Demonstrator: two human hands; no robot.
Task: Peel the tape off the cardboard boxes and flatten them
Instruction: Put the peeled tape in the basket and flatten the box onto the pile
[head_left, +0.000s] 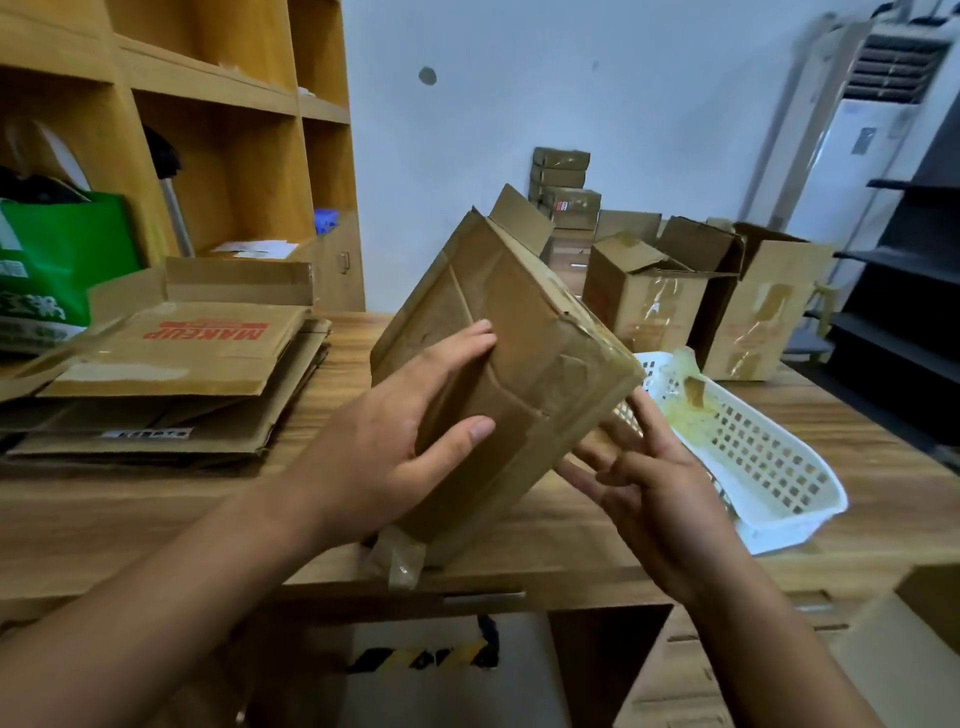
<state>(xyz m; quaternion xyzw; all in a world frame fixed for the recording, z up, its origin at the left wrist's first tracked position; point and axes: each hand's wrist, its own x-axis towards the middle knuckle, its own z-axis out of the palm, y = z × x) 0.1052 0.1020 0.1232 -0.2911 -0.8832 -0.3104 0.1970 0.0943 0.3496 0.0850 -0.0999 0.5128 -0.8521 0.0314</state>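
Observation:
A taped brown cardboard box (524, 332) is tilted in the air above the wooden table (156, 499). My left hand (395, 441) grips its near side, thumb on the front face and fingers spread over the upper face. At the box's lower right edge, my right hand (654, 493) has its fingertips up against the cardboard; what they hold is unclear. A loose strip of clear tape (400, 564) hangs from the box's bottom corner. One flap stands open at the box's far top end.
A stack of flattened boxes (171, 374) lies on the left of the table. A white plastic basket (753, 457) with tape scraps sits on the right. Upright open boxes (649, 296) stand at the back. Wooden shelves (218, 130) rise on the left.

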